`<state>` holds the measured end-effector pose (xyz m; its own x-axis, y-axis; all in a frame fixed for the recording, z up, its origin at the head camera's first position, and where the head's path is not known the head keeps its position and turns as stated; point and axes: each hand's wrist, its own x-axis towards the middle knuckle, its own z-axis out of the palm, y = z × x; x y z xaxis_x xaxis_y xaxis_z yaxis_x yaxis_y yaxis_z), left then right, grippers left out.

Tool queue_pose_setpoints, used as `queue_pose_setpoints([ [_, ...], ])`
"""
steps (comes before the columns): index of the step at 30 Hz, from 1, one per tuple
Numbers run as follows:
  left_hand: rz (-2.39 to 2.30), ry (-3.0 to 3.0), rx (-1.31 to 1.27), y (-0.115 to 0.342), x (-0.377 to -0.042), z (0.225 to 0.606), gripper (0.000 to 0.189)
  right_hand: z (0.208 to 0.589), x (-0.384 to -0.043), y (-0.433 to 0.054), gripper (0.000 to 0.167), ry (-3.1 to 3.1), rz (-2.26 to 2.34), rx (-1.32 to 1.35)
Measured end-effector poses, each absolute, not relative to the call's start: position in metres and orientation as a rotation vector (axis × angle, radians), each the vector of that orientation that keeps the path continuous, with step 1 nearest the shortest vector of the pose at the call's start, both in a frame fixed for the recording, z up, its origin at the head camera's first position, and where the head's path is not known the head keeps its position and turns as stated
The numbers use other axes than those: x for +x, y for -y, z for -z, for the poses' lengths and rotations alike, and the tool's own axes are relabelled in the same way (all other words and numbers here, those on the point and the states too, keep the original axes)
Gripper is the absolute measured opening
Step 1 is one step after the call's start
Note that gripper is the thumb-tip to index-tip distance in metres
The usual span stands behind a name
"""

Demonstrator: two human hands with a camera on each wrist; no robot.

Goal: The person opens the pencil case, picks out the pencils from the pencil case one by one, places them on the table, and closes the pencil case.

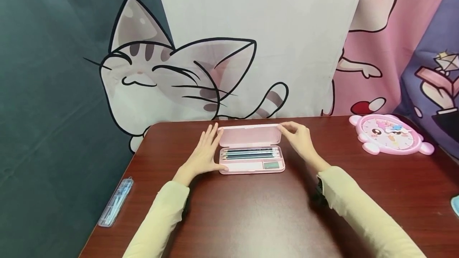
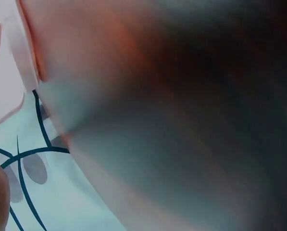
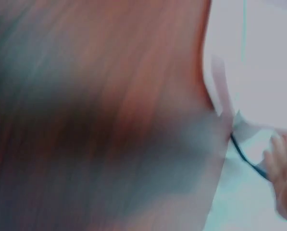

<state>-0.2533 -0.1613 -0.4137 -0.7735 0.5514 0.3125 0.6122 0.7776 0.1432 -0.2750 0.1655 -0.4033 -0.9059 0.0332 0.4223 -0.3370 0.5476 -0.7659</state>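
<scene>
A pink pencil case [image 1: 252, 172] lies on the table with its lid [image 1: 250, 135] raised at the back. Several pencils [image 1: 250, 153] fill the rear compartment, and a grey-green eraser [image 1: 271, 165] sits in a small front-right section. My left hand [image 1: 202, 152] is spread along the case's left side, its fingers straight beside the lid and its thumb at the front left corner. With thumb and fingertips, my right hand [image 1: 299, 140] pinches the lid's upper right corner. In the blurred right wrist view, the right hand's fingers [image 3: 282, 156] show beside the pale lid [image 3: 268, 62].
The dark red-brown table [image 1: 258, 214] meets a cartoon-cat cloth [image 1: 215, 67] at its back edge. A clear bluish case [image 1: 116, 202] lies by the left edge. A pink animal-shaped clock [image 1: 391, 133] lies at the back right. Something light blue [image 1: 455, 205] juts in at far right.
</scene>
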Motion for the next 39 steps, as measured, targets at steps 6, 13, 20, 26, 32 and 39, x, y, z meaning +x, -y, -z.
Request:
queue_pose_setpoints([
  [6,0.343,2.801,-0.874,0.156,-0.260,0.412,0.128,0.416,-0.268,-0.160,0.036,2.353,-1.362,0.114],
  [13,0.546,2.956,-0.763,0.155,-0.270,0.414,0.128,0.426,-0.265,-0.165,0.022,2.657,-1.223,0.539],
  [20,0.715,3.197,-0.686,0.156,-0.269,0.424,0.115,0.426,-0.266,-0.167,0.019,2.809,-1.054,0.817],
  [26,0.834,3.223,-0.685,0.156,-0.273,0.429,0.108,0.419,-0.268,-0.168,0.017,2.847,-0.992,0.877],
  [32,0.828,3.258,-0.663,0.156,-0.272,0.425,0.104,0.419,-0.269,-0.169,0.008,2.789,-0.952,0.959],
  [39,0.798,3.263,-0.689,0.153,-0.272,0.421,0.102,0.419,-0.272,-0.190,0.009,2.645,-1.049,0.763],
])
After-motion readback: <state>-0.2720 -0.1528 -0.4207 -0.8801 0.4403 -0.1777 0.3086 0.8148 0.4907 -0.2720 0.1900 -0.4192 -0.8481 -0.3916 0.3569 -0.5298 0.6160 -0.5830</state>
